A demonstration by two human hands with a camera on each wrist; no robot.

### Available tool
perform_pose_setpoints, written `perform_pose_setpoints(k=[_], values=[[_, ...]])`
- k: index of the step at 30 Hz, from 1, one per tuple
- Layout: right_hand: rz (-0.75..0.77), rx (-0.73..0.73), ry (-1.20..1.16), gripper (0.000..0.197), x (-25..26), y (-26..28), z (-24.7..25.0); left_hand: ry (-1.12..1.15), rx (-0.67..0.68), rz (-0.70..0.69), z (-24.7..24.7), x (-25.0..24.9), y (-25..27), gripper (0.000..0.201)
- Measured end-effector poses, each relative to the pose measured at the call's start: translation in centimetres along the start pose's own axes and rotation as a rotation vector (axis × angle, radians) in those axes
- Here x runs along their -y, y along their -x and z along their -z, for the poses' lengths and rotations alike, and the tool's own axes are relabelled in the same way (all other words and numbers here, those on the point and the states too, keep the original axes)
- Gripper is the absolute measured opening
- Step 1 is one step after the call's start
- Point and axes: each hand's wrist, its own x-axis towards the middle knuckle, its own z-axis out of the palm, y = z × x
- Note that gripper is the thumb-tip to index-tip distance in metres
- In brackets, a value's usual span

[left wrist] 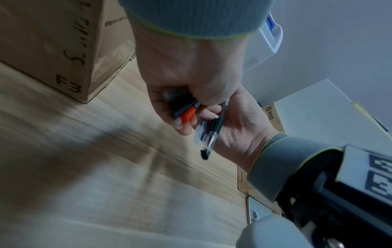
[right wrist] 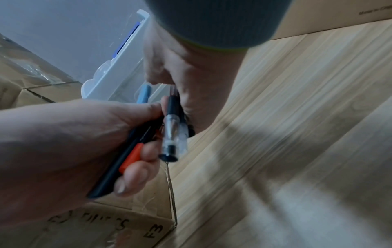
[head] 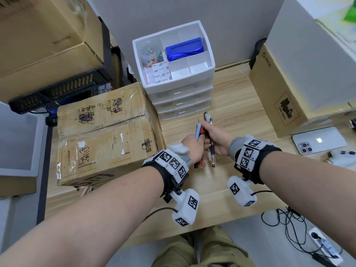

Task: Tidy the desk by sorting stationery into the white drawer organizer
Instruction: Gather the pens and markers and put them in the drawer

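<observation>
Both hands are bunched together above the desk (head: 240,120), just in front of the organizer (head: 174,54).

Risks, left to right:
- Left hand (head: 192,145) is curled tight round a blue pen (head: 197,132), a black pen (right wrist: 118,161) and a red-orange one (right wrist: 130,159). They splay at different angles in the fist, so one could slide out the bottom if the grip eases.
- Right hand (head: 215,137) has thumb and fingers closed round clear-barrel gel pens (head: 209,132). The tips hang free below the palm. Merging the two bundles mid-air is the likely drop point: the pens are smooth and nothing supports them from below.
- Pens are long and the front two tray cells look short. Dropped in flat, they would probably bridge a divider or tip out.
- Phone (head: 319,141) lies well to the right and is unlikely to be hit.

Counts:
- Left hand: 3 pens.
- Right hand: 3 by the head view, though overlap makes that unsure.
- Organizer: top tray plus 4 drawers.
- Tray: 1 tub of clips (head: 149,53), notes pads (head: 159,74) (count unclear), 1 blue box (head: 184,48), 2 bare front cells.
- Loose pens on desk: none seen.
</observation>
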Motion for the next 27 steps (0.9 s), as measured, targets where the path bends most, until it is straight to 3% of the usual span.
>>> perform_pose_setpoints(k=[4,9,11,13,17,20,27], values=[[0.028,0.069,-0.038,0.054,0.4,0.4,-0.2,0.009,0.011,0.007,0.0,0.2,-0.8,0.043],[-0.026,0.039,0.218,0.035,0.5,1.1,-0.6,-0.005,0.022,0.104,-0.5,-0.8,-1.1,0.036],[-0.039,-0.011,0.21,0.028,0.6,1.0,-0.8,-0.01,0.006,0.165,-0.7,-1.6,-0.9,0.038],[-0.041,-0.068,0.163,0.019,0.7,0.8,-1.1,-0.018,0.019,0.128,-0.2,-2.4,-0.3,0.035],[0.027,-0.168,0.007,0.022,1.7,0.6,-1.2,0.062,0.192,0.038,1.8,-3.2,2.0,0.018],[0.058,-0.24,0.002,0.021,2.4,0.6,-0.8,0.047,0.313,0.11,2.2,-2.9,2.6,0.029],[0.101,-0.297,-0.14,0.016,3.2,0.2,-1.5,-0.08,0.19,0.061,2.3,-2.8,2.6,0.015]])
